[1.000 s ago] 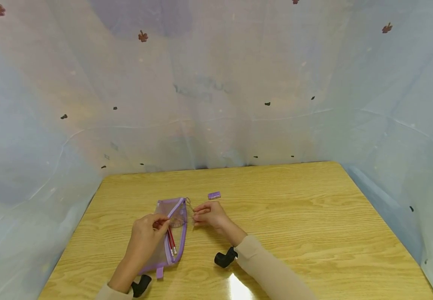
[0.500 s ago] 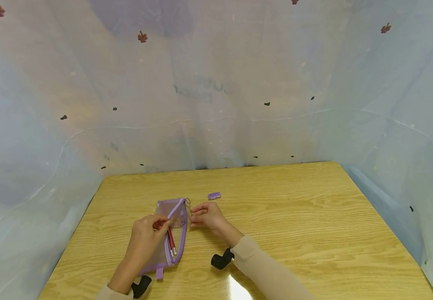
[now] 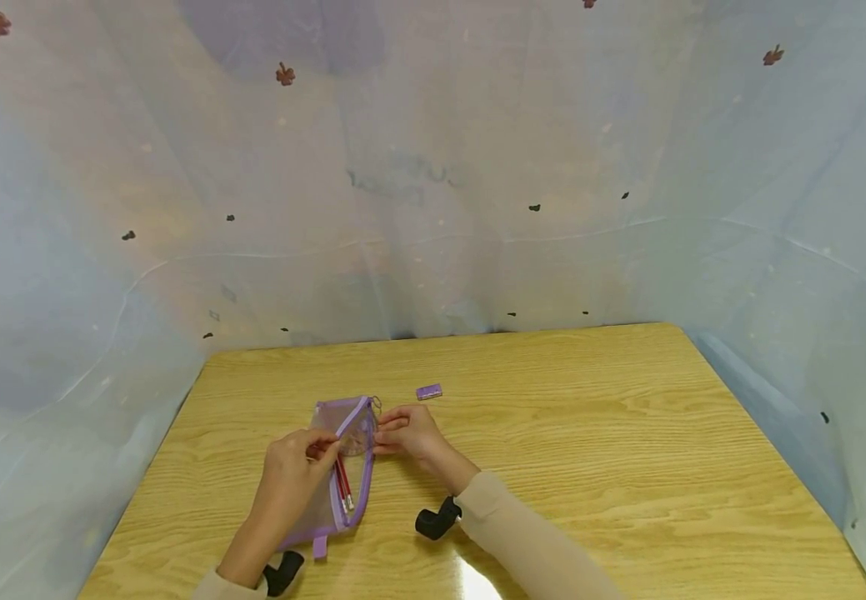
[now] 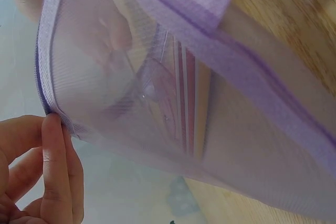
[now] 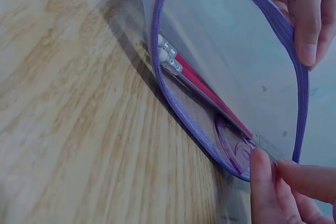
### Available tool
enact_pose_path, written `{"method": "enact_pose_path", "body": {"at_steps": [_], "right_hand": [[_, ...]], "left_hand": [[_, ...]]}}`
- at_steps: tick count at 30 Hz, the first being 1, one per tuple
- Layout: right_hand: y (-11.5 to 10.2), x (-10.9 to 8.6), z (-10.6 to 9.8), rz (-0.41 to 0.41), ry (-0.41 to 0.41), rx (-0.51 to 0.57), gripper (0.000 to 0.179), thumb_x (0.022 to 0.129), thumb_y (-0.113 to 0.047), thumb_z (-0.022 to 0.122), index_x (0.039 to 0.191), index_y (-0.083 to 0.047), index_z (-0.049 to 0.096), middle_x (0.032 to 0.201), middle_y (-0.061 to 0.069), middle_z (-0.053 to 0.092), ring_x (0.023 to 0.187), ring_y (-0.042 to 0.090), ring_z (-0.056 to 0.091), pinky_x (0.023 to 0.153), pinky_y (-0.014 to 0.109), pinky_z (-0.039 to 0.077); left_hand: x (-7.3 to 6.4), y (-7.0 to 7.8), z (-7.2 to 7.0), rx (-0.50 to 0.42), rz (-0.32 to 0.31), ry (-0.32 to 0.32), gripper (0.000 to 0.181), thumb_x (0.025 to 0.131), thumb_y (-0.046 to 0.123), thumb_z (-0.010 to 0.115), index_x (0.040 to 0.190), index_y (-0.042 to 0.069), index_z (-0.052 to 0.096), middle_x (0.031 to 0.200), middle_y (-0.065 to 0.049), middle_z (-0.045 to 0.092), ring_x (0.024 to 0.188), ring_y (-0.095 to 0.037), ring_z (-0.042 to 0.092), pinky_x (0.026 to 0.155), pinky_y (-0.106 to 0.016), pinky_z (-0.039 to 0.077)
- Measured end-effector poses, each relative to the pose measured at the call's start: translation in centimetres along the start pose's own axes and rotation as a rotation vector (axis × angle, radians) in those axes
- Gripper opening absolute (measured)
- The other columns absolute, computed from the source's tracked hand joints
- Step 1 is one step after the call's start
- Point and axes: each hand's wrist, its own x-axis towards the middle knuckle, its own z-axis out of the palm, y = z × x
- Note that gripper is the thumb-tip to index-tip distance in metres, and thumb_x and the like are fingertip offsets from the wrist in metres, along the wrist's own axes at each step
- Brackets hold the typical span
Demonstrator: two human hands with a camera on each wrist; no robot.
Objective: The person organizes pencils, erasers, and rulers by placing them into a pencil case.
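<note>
A purple mesh pencil pouch [image 3: 316, 510] lies on the table with its zipper open. My left hand [image 3: 293, 462] pinches one zipper edge [image 5: 286, 32] and lifts it, so the mouth gapes. Inside rest red pencils [image 5: 210, 94] with white eraser ends, beside a clear purple-tinted curved piece [image 5: 224, 139] that looks like a protractor. My right hand [image 3: 412, 437] is at the far right end of the mouth, thumb and fingers pinching a thin clear plastic piece [image 5: 260, 142]; its full shape is hidden. Through the mesh, the right fingers [image 4: 113, 30] show blurred.
A small purple block [image 3: 428, 392] lies on the wooden table [image 3: 590, 433] beyond the right hand. Black wrist mounts [image 3: 438, 518] hang below both wrists. Patterned cloth [image 3: 433, 200] encloses the back and sides of the table.
My right hand has moved left with the thin clear plastic piece, from beside the pouch to its open mouth. The left hand and pouch have stayed put.
</note>
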Motion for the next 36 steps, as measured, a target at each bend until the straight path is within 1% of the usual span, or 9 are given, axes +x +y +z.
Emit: {"method": "enact_pose_path", "body": {"at_steps": [4, 8, 10, 16, 24, 28, 34, 36], "right_hand": [[0.1, 0.2, 0.2, 0.007, 0.009, 0.008, 0.024, 0.088, 0.020, 0.062, 0.111, 0.020, 0.058, 0.092, 0.027, 0.067, 0.075, 0.024, 0.070, 0.079, 0.049, 0.058], [0.2, 0.4, 0.3, 0.014, 0.020, 0.017, 0.024, 0.087, 0.020, 0.062, 0.111, 0.019, 0.058, 0.088, 0.021, 0.067, 0.073, 0.020, 0.069, 0.079, 0.048, 0.058], [0.3, 0.4, 0.4, 0.019, 0.023, 0.024, 0.025, 0.087, 0.020, 0.062, 0.111, 0.019, 0.058, 0.088, 0.021, 0.067, 0.073, 0.020, 0.069, 0.079, 0.048, 0.059], [0.4, 0.6, 0.5, 0.023, 0.020, 0.030, 0.025, 0.088, 0.021, 0.061, 0.112, 0.020, 0.057, 0.092, 0.027, 0.065, 0.074, 0.020, 0.069, 0.077, 0.045, 0.059], [0.4, 0.7, 0.9, 0.016, 0.020, 0.057, 0.026, 0.086, 0.022, 0.061, 0.112, 0.021, 0.056, 0.092, 0.027, 0.065, 0.073, 0.021, 0.069, 0.076, 0.043, 0.060], [0.4, 0.6, 1.1, 0.020, 0.023, 0.073, 0.026, 0.086, 0.022, 0.061, 0.112, 0.021, 0.055, 0.090, 0.025, 0.065, 0.075, 0.023, 0.070, 0.076, 0.043, 0.060], [0.6, 0.6, 1.3, 0.018, 0.034, 0.101, 0.023, 0.088, 0.022, 0.059, 0.110, 0.021, 0.055, 0.080, 0.016, 0.066, 0.074, 0.024, 0.071, 0.076, 0.044, 0.060], [0.6, 0.7, 1.3, 0.006, 0.036, 0.102, 0.021, 0.088, 0.022, 0.059, 0.108, 0.021, 0.056, 0.081, 0.020, 0.067, 0.074, 0.024, 0.071, 0.075, 0.044, 0.060]], "left_hand": [[0.0, 0.0, -0.1, -0.002, -0.004, -0.005, 0.006, 0.082, -0.003, 0.079, 0.087, -0.001, 0.075, 0.076, -0.003, 0.069, 0.066, -0.012, 0.065, 0.057, -0.019, 0.054], [0.0, 0.1, -0.1, -0.004, -0.002, -0.003, 0.007, 0.082, -0.003, 0.079, 0.088, -0.001, 0.075, 0.076, -0.003, 0.069, 0.066, -0.012, 0.065, 0.057, -0.019, 0.054], [0.0, 0.1, -0.1, -0.005, 0.000, -0.002, 0.007, 0.082, -0.003, 0.079, 0.088, 0.000, 0.075, 0.076, -0.003, 0.069, 0.066, -0.012, 0.065, 0.057, -0.019, 0.054], [0.0, 0.1, -0.2, -0.005, 0.006, 0.003, 0.006, 0.083, -0.003, 0.078, 0.087, -0.001, 0.075, 0.076, -0.003, 0.069, 0.066, -0.012, 0.065, 0.056, -0.020, 0.054], [0.0, 0.1, -0.1, -0.004, 0.007, 0.002, 0.006, 0.082, -0.003, 0.079, 0.087, -0.002, 0.075, 0.076, -0.004, 0.069, 0.066, -0.012, 0.065, 0.056, -0.020, 0.054], [0.0, 0.0, -0.1, -0.007, 0.007, 0.003, 0.007, 0.082, -0.003, 0.079, 0.087, -0.001, 0.075, 0.077, -0.004, 0.070, 0.066, -0.012, 0.066, 0.057, -0.020, 0.054], [0.0, 0.0, 0.0, -0.008, 0.007, 0.002, 0.007, 0.083, -0.004, 0.078, 0.087, 0.000, 0.075, 0.077, -0.004, 0.070, 0.066, -0.012, 0.065, 0.057, -0.020, 0.054], [0.0, 0.0, 0.0, -0.003, 0.010, 0.000, 0.007, 0.082, -0.003, 0.079, 0.087, 0.000, 0.075, 0.077, -0.004, 0.070, 0.066, -0.012, 0.066, 0.057, -0.020, 0.054]]}}
